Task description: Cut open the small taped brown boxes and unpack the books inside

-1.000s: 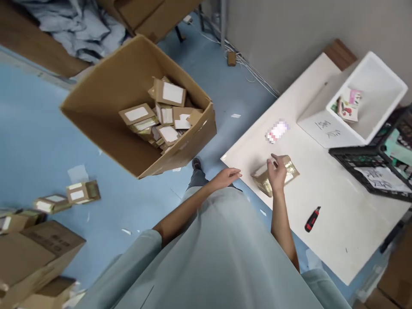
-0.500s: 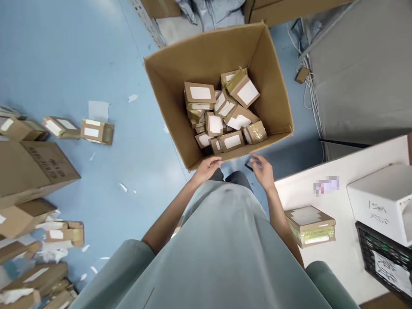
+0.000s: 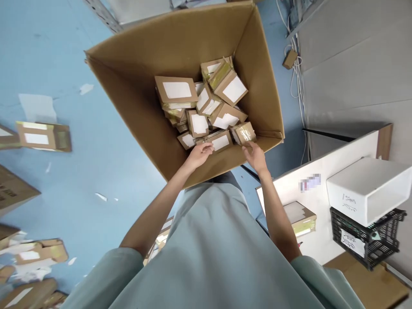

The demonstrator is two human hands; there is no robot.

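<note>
A large open cardboard carton (image 3: 128, 124) stands in front of me, holding several small taped boxes with white labels. My left hand (image 3: 200, 155) reaches in over the near wall, fingers stretched out beside a labelled small box (image 3: 220, 141). Its grip is empty as far as I can see. My right hand (image 3: 255, 158) is also over the near wall, with its fingers apart. Those fingertips are close to a small box wrapped in clear tape (image 3: 246, 133); whether they touch it I cannot tell.
To the right, a white table (image 3: 291, 184) carries a taped box (image 3: 299, 219). Beyond are a white bin (image 3: 350, 189) and a black crate (image 3: 363, 240). Loose boxes (image 3: 35, 137) and paper scraps lie on the blue floor at left. Cables (image 3: 299, 94) run along the right wall.
Both hands have moved forward from the carton's near rim to inside it. The carton appears larger and nearer, and the view has shifted to the right.
</note>
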